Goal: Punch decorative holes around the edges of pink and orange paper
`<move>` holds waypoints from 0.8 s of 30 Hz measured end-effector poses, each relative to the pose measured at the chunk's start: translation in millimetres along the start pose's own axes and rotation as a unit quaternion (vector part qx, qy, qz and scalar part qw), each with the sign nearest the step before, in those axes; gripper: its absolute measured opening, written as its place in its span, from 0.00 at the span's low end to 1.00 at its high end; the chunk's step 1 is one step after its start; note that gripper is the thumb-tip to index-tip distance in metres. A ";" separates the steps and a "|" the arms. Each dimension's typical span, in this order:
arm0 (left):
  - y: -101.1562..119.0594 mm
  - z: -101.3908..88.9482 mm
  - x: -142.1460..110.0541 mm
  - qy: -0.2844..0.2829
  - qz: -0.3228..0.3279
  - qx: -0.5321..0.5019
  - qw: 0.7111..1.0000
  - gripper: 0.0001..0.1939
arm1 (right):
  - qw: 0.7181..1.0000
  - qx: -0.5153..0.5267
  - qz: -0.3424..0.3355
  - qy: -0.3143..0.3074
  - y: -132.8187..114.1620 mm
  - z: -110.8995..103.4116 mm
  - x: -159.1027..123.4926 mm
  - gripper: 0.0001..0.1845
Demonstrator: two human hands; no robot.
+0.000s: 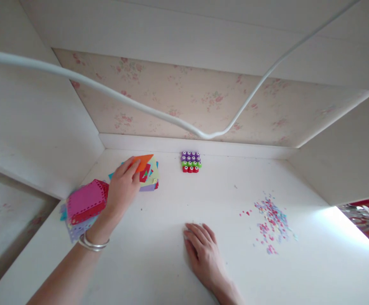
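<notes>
My left hand (123,188) reaches to the back left of the white desk (203,203) and pinches an orange paper sheet (143,161) at the top of a small stack of coloured paper (151,178). My right hand (203,252) lies flat on the desk near the front middle, fingers together and stretched out, holding nothing. A second pile of punched paper, pink and red on top (84,203), lies just left of my left wrist, which wears a silver bangle (93,243).
A block of small craft punches (190,161), purple, green and red, stands at the back middle by the wall. Scattered paper confetti (272,222) covers the desk to the right. A white cable (203,133) hangs across the view. Walls enclose both sides.
</notes>
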State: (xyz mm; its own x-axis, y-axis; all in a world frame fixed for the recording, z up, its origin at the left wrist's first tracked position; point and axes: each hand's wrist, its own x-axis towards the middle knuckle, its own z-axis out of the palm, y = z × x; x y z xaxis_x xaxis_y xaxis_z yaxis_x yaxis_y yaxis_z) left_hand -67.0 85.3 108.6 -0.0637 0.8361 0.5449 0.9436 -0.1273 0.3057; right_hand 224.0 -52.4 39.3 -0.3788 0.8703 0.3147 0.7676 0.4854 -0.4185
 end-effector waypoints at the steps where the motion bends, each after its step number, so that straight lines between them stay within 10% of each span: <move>1: 12.2 -4.4 -5.9 0.000 0.040 -0.010 0.999 0.21 | 1.000 0.001 0.001 0.001 -0.4 -0.3 0.3 0.15; 10: 85.8 30.3 -142.8 -0.238 0.209 0.004 0.949 0.24 | 1.000 0.006 -0.006 -0.020 3.3 2.0 -1.8 0.15; 19: 77.8 28.1 -142.0 -0.234 0.227 -0.018 0.945 0.24 | 0.997 0.078 0.016 0.019 5.1 4.7 -3.1 0.10; 24: 76.0 27.2 -146.0 -0.210 0.240 -0.051 0.946 0.22 | 0.948 0.181 0.241 0.105 14.1 9.2 -13.5 0.26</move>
State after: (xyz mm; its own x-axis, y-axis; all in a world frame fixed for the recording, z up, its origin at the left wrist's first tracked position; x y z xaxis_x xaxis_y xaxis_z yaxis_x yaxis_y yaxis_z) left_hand 22.9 -31.9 31.0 0.5202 0.8039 0.2881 0.7929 -0.5801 0.1869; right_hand 235.2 -56.6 21.3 0.1112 0.9808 0.1602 0.5825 0.0663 -0.8101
